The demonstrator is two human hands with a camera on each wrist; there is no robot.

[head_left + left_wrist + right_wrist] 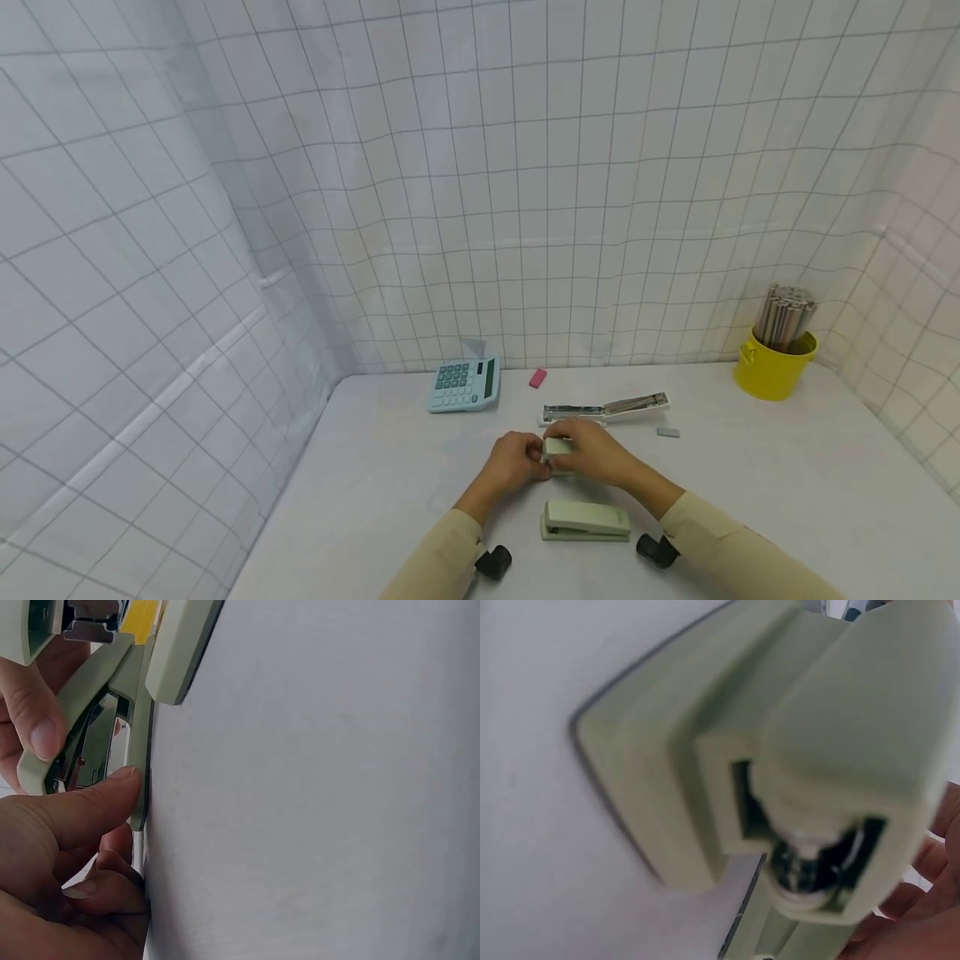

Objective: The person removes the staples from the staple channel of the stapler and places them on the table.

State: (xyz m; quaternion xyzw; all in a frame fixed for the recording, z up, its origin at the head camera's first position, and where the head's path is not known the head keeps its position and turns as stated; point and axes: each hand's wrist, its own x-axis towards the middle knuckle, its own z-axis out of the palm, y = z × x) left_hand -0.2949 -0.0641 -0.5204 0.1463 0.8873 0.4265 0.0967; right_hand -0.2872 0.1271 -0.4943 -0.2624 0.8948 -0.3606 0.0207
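A pale green stapler (557, 447) is between both hands, its top arm raised from its base (139, 750) in the left wrist view. My left hand (512, 462) (67, 847) pinches the base's tip, thumb on its edge and fingers curled below. From the other side, my right hand (596, 454) (26, 705) grips the top arm, partly covering it in the head view. Nearer my body lies a second green stapler (587, 519), which fills much of the right wrist view (847, 727). Behind the hands, a third stapler (633, 404) lies unfolded with its metal inside showing.
A light blue calculator (461, 386) and a pink eraser (537, 378) lie at the back of the white table (360, 492). Right of the unfolded stapler is a small grey block (668, 432). A yellow bucket (768, 375) with pencils stands at the back right.
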